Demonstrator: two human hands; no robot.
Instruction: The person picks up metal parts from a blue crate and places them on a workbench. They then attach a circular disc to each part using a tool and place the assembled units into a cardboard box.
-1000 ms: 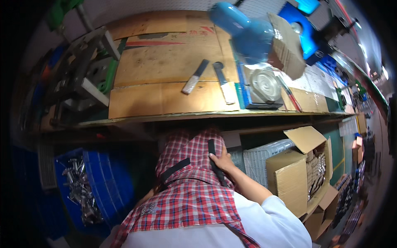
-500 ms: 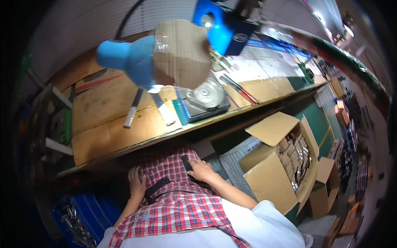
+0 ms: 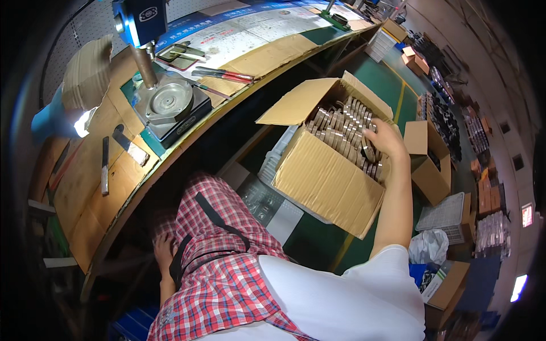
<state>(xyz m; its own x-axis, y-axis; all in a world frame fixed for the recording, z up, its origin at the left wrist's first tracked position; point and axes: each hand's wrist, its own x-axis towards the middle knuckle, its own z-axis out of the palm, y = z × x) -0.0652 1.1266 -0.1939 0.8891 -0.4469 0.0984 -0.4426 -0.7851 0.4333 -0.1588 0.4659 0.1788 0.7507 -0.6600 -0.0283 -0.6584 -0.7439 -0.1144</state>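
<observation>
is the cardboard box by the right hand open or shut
Open: the cardboard box has its flaps spread outward, and shiny metal parts show inside, with the right hand at them.

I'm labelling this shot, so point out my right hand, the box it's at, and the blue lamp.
Right hand [image 3: 389, 141]: head view, on the back of the hand.
Box [image 3: 327, 176]: head view, on its near cardboard wall.
Lamp [image 3: 49, 120]: head view, on its blue housing.

Long cardboard-topped workbench [image 3: 82, 216] here, folks: two flat dark-and-pale strips [image 3: 105, 165] at nine o'clock, square black machine base [image 3: 186, 122] at ten, slim red-handled tools [image 3: 228, 74] at eleven!
</observation>
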